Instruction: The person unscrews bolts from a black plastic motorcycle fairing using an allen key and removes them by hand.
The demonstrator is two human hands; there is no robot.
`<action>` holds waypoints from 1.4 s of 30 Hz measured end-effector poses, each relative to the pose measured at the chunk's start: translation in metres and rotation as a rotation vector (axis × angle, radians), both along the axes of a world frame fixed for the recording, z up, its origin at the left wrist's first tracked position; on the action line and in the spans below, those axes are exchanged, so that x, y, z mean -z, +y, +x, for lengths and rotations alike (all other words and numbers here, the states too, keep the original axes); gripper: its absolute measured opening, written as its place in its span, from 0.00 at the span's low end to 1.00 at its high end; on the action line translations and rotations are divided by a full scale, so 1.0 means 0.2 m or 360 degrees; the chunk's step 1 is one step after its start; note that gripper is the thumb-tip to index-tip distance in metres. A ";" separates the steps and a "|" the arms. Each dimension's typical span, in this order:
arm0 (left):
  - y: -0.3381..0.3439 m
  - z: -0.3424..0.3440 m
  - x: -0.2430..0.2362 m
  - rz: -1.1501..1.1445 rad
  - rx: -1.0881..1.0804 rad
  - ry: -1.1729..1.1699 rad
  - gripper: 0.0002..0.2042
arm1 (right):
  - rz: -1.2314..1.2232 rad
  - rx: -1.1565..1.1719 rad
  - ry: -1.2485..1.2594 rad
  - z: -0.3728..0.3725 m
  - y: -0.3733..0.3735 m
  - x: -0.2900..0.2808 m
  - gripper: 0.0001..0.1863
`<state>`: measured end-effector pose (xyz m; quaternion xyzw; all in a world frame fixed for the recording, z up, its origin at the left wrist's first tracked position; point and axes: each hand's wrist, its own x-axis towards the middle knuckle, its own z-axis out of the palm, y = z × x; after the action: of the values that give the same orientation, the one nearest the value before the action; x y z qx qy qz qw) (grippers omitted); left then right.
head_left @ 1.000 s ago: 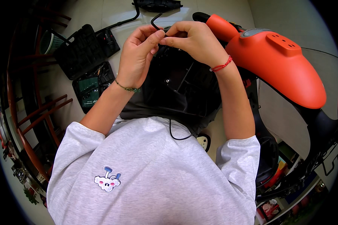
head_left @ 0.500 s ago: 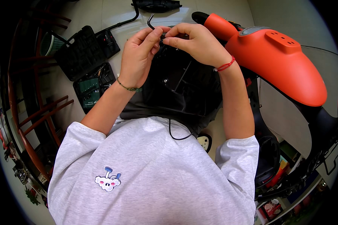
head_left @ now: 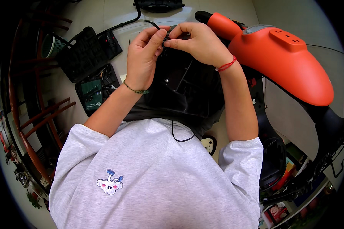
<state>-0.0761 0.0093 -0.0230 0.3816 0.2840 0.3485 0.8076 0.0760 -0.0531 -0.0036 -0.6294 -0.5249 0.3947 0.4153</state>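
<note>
A thin black rod with a bent end (head_left: 153,23), much like a hex key, sticks out beyond my fingertips. My left hand (head_left: 143,55) closes thumb and fingers around it, palm turned inward. From the other side my right hand (head_left: 203,44) pinches with thumb and forefinger at the same spot; my fingers hide what lies between them. Under both hands rests a large black piece (head_left: 179,82) with a flat panel and a small shiny screw head, on or just before my lap. A thin black cable (head_left: 173,131) loops from it against my shirt.
An orange and black ride-on body (head_left: 283,68) stands close by my right arm. At left lie an open black tool case (head_left: 86,53) and a green tool insert (head_left: 91,95). Wooden chair rails (head_left: 46,112) edge the left side. A black part (head_left: 158,5) lies ahead on the floor.
The bent rod has turned, its end now pointing more to the left instead of up. Both hands have shifted slightly, still together.
</note>
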 end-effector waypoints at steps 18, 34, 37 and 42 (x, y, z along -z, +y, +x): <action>0.00 -0.01 0.05 0.0079 0.0067 0.0115 0.12 | 0.0024 -0.0089 -0.0124 -0.02 -0.01 -0.02 0.11; -0.01 -0.04 0.06 0.0106 0.0059 0.0138 0.09 | -0.0184 -0.0126 -0.0196 0.01 0.00 -0.01 0.11; -0.02 -0.04 0.05 0.0088 0.0056 0.0133 0.10 | -0.0121 -0.0129 -0.0193 0.01 0.00 0.01 0.12; -0.02 -0.02 0.04 0.0072 0.0080 0.0156 0.11 | -0.0018 -0.0078 -0.0222 -0.01 0.00 0.02 0.11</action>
<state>-0.0808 0.0061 -0.0317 0.4236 0.3056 0.3154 0.7923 0.0745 -0.0525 -0.0066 -0.6447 -0.5655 0.3629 0.3645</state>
